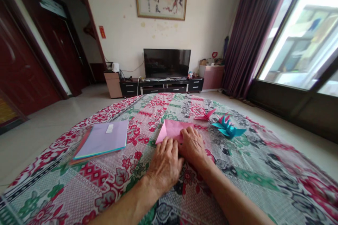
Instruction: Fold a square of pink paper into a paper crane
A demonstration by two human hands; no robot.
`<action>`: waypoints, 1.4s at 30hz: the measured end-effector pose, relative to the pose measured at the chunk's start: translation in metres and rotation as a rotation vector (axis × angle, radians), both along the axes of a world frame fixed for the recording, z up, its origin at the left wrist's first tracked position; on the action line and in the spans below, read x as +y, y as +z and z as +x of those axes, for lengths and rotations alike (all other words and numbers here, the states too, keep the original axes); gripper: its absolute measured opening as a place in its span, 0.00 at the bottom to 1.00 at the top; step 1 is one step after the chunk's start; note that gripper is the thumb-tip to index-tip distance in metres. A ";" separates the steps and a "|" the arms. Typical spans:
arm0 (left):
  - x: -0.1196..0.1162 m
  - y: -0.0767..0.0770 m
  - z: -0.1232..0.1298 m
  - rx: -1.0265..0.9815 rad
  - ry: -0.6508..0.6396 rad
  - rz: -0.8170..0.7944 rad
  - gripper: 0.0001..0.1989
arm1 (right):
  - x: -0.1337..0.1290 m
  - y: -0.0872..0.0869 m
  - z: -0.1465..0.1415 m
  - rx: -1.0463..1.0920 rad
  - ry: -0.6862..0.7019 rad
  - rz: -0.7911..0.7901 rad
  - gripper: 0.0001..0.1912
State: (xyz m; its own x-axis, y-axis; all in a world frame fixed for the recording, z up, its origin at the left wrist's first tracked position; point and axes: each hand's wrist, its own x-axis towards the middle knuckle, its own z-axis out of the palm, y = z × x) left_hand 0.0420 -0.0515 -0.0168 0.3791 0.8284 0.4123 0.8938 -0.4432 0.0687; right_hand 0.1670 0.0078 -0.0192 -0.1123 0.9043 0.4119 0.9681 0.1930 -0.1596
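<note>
A sheet of pink origami paper (171, 128) with a folded flap along its left edge lies on the patterned tablecloth before me. Across its near edge rest the fingers of my left hand (167, 158), laid flat and close together. My right hand (193, 144) is closed over the paper's right side, fingers curled and their tips partly hidden. Where the two hands meet, they cover the near right part of the sheet. To the right sit folded paper cranes: a pink one (206, 115) and a blue one (229, 129), with more pink paper behind the blue.
A stack of coloured paper (101, 139), lilac on top with a small white label (109, 128), lies on the left. The tablecloth (126, 182) covers a round table. Beyond it stand a television (167, 63) and a low black cabinet (155, 88).
</note>
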 end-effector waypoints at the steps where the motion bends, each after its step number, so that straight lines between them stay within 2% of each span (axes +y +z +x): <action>1: -0.002 -0.003 0.000 -0.001 0.012 -0.025 0.27 | 0.000 0.000 0.000 0.000 0.000 0.007 0.13; 10: -0.006 -0.004 -0.006 0.008 0.040 -0.183 0.32 | -0.002 0.001 -0.002 0.005 -0.012 0.036 0.16; 22: -0.008 -0.007 -0.007 0.041 0.054 -0.204 0.32 | 0.000 -0.003 0.000 0.032 -0.014 0.030 0.18; 33: -0.009 0.001 -0.009 0.098 0.076 -0.293 0.33 | 0.009 -0.002 0.031 0.085 -0.011 0.029 0.17; 42: -0.010 0.003 -0.010 0.108 0.064 -0.297 0.34 | 0.015 0.000 0.045 0.129 -0.035 -0.010 0.11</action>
State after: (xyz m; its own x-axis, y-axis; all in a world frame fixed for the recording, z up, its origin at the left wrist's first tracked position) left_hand 0.0323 -0.0613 -0.0137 0.3510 0.9300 0.1094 0.9283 -0.3609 0.0899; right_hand 0.2120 0.0224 -0.0188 -0.0276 0.9108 0.4119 0.9455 0.1575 -0.2849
